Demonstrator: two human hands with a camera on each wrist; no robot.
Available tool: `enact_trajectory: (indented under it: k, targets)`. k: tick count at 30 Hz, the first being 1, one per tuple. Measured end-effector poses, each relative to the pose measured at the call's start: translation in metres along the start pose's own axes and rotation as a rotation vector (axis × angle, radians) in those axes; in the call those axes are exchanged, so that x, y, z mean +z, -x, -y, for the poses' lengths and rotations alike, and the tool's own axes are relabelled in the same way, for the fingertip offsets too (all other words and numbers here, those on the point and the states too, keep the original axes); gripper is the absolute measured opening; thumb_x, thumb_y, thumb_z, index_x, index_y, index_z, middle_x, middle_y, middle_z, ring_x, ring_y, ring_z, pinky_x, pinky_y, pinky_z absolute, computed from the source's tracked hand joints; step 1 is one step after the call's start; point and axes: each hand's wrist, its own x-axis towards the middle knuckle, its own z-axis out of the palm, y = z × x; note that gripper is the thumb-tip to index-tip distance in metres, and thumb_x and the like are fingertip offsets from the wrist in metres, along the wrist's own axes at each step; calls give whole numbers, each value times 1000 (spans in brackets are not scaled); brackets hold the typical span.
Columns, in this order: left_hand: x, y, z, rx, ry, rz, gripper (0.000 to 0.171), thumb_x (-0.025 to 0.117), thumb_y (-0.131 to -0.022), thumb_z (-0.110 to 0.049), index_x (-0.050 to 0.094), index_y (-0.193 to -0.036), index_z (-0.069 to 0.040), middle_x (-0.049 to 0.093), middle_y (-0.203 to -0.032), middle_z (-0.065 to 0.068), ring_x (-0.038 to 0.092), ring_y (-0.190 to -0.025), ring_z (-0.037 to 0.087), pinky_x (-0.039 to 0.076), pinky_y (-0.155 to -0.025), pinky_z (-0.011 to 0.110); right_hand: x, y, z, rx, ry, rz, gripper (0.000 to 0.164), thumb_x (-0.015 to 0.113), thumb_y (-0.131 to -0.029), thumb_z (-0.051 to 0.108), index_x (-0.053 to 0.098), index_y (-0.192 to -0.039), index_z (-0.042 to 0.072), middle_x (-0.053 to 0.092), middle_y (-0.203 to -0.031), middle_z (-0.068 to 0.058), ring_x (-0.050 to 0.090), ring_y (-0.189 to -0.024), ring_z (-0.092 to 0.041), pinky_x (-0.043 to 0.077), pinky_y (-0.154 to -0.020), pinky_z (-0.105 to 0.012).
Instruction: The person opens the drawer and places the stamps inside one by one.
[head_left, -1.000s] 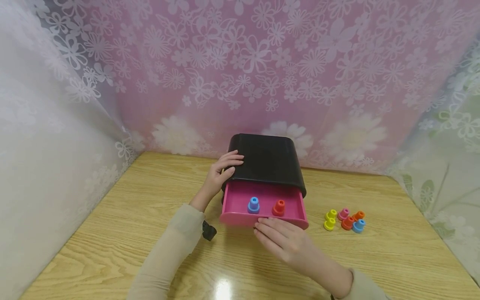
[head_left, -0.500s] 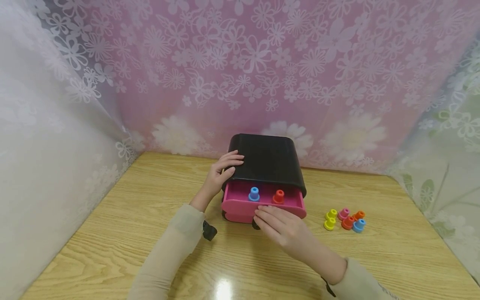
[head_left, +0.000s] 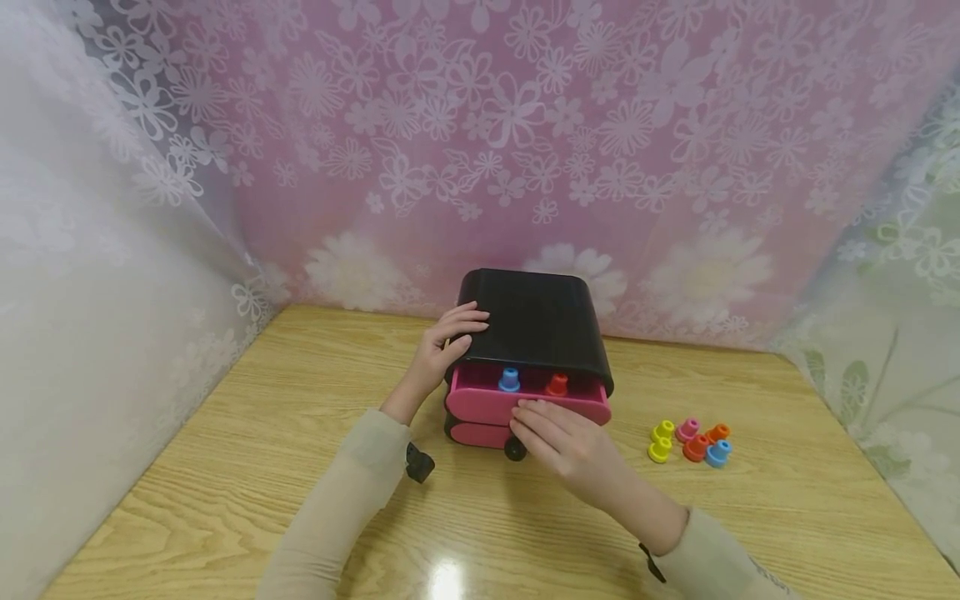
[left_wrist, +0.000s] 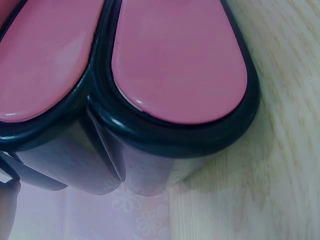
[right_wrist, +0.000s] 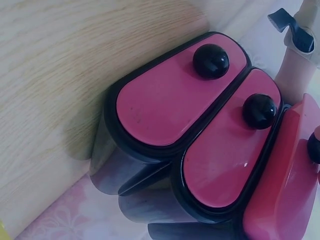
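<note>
A black cabinet (head_left: 532,321) with pink drawers stands on the table. Its top drawer (head_left: 480,407) is partly out, with a blue peg-like piece (head_left: 509,380) and a red one (head_left: 557,385) upright inside. My left hand (head_left: 441,346) rests on the cabinet's top left corner, fingers extended over the top. At the middle of the top drawer's front is my right hand (head_left: 573,450). In the right wrist view, fingertips show at both sides of that drawer's black knob (right_wrist: 314,146). The hand covers this knob in the head view. The lower drawers (right_wrist: 175,95) are closed.
Right of the cabinet, several small pieces lie grouped on the wooden table (head_left: 225,467), among them a yellow one (head_left: 660,451), a pink one (head_left: 687,429) and a blue one (head_left: 718,453). A pink flowered curtain (head_left: 525,150) hangs behind. Black wrist gear (head_left: 418,462) sits at my left sleeve.
The top drawer has slid inward, carrying the blue and red pieces back under the cabinet's top. My right hand has moved forward with it, uncovering a lower knob. The left hand has stayed put.
</note>
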Motion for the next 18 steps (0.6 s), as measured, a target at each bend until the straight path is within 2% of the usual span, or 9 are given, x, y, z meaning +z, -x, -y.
enact_trajectory:
  k: [6, 18]
  targets:
    - [1, 0, 0, -2, 7, 3, 25, 45, -84, 2, 53, -99, 20, 47, -109, 38, 29, -116, 50, 17, -103, 47, 3, 2, -4, 26, -7, 48, 39, 27, -97, 7, 65, -99, -2, 62, -105, -15, 56, -101, -24, 47, -82, -35]
    - [1, 0, 0, -3, 26, 2, 24, 43, -83, 5, 52, -99, 21, 45, -109, 40, 28, -116, 51, 17, -103, 48, 11, 1, -13, 43, 39, 71, 40, 26, -97, 5, 65, -99, -2, 62, -104, -14, 56, -101, -23, 45, -84, -33]
